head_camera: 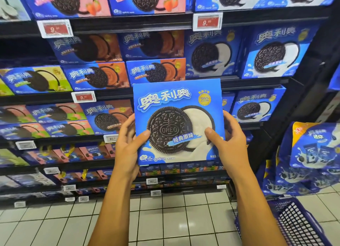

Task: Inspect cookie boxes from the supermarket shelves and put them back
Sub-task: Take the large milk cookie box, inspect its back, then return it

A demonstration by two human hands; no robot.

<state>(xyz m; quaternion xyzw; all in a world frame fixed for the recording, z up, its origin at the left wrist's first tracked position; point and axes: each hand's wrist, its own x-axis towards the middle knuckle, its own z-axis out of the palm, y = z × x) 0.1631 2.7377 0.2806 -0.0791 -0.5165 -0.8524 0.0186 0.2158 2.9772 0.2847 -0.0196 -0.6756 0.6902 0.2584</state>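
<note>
Head view is showing a blue box (178, 122) being held up, front face toward the camera, in front of the shelves (128, 25). The left hand (127, 144) is gripping its lower left edge, thumb lying across the printed cookie; the right hand (228, 140) is clasping the lower right edge, thumb pressing on the cream half. Both hands are closing on the box from opposite sides, fingers wrapping behind it. Judging by this, inspection is under way: the box is off the shelf and being looked over. Returning it is not yet done, and a gap among matching boxes (255, 107) just right of it is probably waiting.
</note>
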